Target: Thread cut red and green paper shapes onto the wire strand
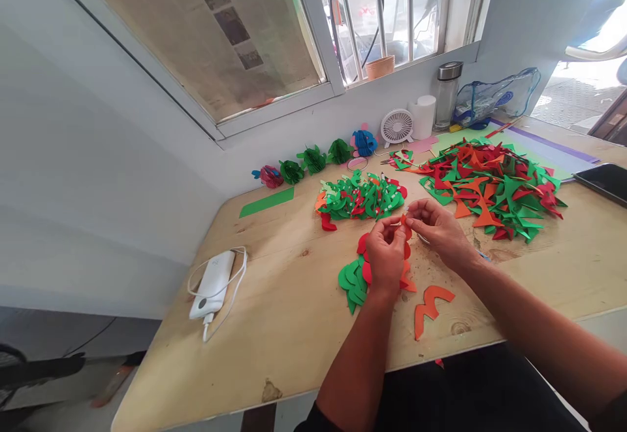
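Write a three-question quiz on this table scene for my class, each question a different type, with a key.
1. True or false: the power bank has a white cable plugged into it.

2. Which stands right beside the small fan?
A. the phone
B. a white canister
C. the green strip

3. Fill the gap: the left hand and right hand meet at the fingertips, holding a small piece of ____.

Key: 1. True. 2. B. 3. Paper.
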Motion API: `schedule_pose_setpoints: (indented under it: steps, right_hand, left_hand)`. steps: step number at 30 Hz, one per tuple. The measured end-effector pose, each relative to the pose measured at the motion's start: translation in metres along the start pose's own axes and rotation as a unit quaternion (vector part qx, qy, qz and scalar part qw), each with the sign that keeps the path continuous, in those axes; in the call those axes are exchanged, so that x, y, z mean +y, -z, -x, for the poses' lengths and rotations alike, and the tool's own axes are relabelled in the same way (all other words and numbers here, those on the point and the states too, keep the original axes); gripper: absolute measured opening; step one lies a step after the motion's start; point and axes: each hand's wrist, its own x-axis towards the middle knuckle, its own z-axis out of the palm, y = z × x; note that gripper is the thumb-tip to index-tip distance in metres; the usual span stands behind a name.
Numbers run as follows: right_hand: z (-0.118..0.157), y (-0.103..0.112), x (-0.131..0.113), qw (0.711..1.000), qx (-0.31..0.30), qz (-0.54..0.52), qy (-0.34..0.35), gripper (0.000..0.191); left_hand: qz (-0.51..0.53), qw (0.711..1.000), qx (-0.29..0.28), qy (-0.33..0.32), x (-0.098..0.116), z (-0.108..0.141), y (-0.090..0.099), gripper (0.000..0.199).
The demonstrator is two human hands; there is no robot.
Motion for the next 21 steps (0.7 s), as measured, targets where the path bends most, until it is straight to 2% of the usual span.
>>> schedule_pose_setpoints:
  steps: [11, 16, 21]
  right_hand:
    - [0.000, 0.000, 0.002, 1.000, -0.007, 0.031, 0.002, 0.032]
    - [0.002, -0.001, -0.003, 0.999, 0.007, 0.053, -0.006, 0.030]
    - [0.004, -0.002, -0.010, 0.995, -0.007, 0.102, -0.016, 0.026]
  left_hand:
    - [0.028, 0.999, 0.019, 0.013, -0.012, -0.008, 0.001, 0.013]
    - [0.023, 0.999, 0.038, -0.003, -0.012, -0.009, 0.003, 0.013]
    - [0.018, 0.999, 0.044, -0.013, -0.014, -0.009, 0.005, 0.013]
